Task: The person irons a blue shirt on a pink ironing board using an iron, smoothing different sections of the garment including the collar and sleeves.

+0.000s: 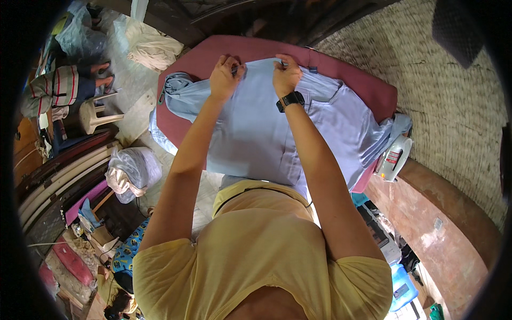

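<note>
A light blue long-sleeved shirt [250, 128] is spread across a maroon padded table [218, 48]. At the shirt's far edge, left of the middle, my left hand [226, 80] is closed with its fingertips curled on the cloth. Farther right along that same edge, my right hand [288, 76] pinches the fabric, a dark watch [290, 101] on its wrist. One sleeve [181, 90] lies bunched at the table's left end. Wrinkled cloth hangs toward the right end, beside a white iron [393, 158] standing apart from both hands.
A plastic stool [96, 114] and a person's feet [101, 74] are at the left. Nearer, a plastic bag [133, 173] sits beside stacked boards [69, 178]. A brown ledge [437, 208] runs along the right. A blue container [402, 288] stands below it.
</note>
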A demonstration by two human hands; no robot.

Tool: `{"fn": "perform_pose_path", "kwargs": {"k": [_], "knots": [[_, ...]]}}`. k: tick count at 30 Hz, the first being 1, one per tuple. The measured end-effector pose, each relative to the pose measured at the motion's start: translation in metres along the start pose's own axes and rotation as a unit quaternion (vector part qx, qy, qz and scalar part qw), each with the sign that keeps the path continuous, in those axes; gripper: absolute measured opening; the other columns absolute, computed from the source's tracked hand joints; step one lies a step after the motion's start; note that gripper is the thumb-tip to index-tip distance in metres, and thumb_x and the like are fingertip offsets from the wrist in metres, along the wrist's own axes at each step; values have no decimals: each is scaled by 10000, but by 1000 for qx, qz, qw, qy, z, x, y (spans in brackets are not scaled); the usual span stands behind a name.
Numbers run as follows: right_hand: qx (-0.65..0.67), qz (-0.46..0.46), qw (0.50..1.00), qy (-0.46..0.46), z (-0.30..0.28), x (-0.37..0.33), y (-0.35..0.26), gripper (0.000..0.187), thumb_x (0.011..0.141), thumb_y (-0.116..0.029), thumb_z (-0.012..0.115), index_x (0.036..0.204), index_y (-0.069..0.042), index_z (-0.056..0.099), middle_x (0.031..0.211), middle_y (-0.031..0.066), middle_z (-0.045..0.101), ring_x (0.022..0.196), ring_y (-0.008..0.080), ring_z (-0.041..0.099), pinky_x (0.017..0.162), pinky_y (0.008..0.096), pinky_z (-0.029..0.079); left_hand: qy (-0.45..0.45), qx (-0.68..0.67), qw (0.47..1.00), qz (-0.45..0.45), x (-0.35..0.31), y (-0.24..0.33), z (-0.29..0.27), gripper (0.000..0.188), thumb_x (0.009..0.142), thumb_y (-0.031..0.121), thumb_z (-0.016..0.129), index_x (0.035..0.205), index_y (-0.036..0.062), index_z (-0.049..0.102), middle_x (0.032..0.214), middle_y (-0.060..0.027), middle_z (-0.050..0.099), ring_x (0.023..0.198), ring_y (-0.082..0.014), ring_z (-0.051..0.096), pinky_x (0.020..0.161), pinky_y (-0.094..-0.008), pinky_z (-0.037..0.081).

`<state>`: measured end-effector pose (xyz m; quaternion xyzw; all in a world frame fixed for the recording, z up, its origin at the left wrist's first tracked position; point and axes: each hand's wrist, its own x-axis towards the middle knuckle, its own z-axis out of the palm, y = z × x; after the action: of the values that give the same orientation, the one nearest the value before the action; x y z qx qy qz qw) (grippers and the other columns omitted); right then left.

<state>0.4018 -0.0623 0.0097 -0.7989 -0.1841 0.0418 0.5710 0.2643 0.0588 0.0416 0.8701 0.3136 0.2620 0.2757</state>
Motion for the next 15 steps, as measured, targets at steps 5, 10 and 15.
{"fn": "perform_pose_path", "kwargs": {"k": [5,10,15], "knots": [[-137,-35,990,4,-2,-3,-20,229,768,-39,686,965,-149,722,956,115,686,887,331,671,733,436,533,14,-14,999,-29,1,-19,5,205,854,204,752,928,29,676,822,-140,686,730,-332,671,666,-395,531],[-149,-40,988,-16,-9,-4,-28,220,774,-71,683,972,-160,722,973,107,660,896,357,649,748,464,523,-2,-131,991,-29,4,-29,-1,129,833,92,751,929,25,696,881,-130,695,759,-285,689,693,-353,548],[-158,-40,986,-29,-16,1,-21,214,792,-106,674,985,-186,724,995,108,645,898,358,646,749,467,523,-36,-94,993,58,5,-6,-7,152,812,73,760,954,34,721,909,-120,709,765,-246,695,714,-330,549]]}}
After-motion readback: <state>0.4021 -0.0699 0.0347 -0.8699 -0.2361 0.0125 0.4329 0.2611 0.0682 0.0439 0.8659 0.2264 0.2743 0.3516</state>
